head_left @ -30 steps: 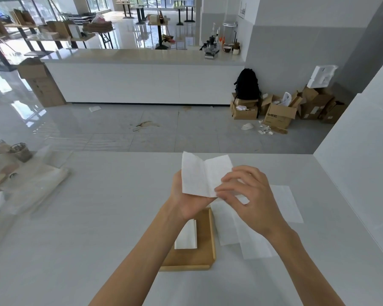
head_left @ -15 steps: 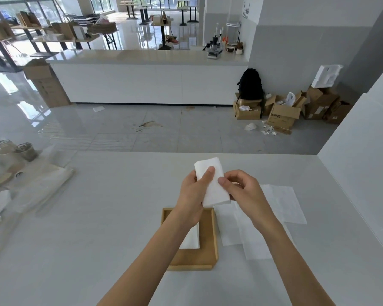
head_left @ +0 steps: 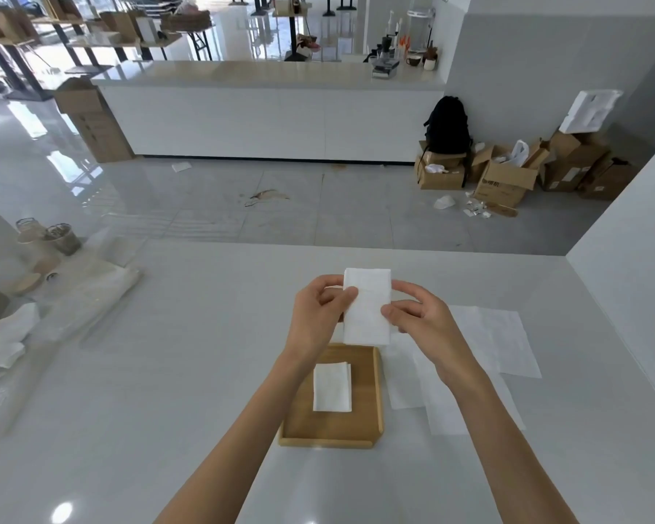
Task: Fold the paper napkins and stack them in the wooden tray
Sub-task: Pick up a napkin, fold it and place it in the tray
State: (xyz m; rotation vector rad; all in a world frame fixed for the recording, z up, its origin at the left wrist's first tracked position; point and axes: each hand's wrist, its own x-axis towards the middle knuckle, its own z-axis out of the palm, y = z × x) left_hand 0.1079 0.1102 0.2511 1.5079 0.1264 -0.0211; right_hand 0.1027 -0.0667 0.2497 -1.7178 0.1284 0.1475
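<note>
- The left hand (head_left: 314, 315) and right hand (head_left: 418, 321) hold one folded napkin (head_left: 367, 306) between them, raised above the bench (head_left: 167, 372)
- The left fingers (head_left: 346, 295) pinch the napkin's left edge near its top, thumb in front; the right fingers (head_left: 392, 312) pinch its right edge about halfway down, thumb in front too
- The napkin is a tall narrow rectangle held upright, its lower edge hanging over the far rim of the tray (head_left: 378, 391)
- The tray is wooden and lies flat near the bench's near edge, between the two forearms
- A second folded napkin, the stack (head_left: 332, 387), lies flat inside the tray, nearer its left side; how many sheets it holds cannot be told
- Unfolded sheets (head_left: 500, 346) lie spread and overlapping on the bench just right of the tray, partly hidden under the right forearm
- At the bench's left edge lie clear plastic wrapping (head_left: 87, 296), crumpled white paper (head_left: 6, 342) and two jars (head_left: 61, 238) toward the far left corner
- Beyond the bench, on the floor, stand a long white counter (head_left: 273, 119), a black backpack (head_left: 449, 124) and a heap of cardboard boxes (head_left: 507, 179) against the grey wall
</note>
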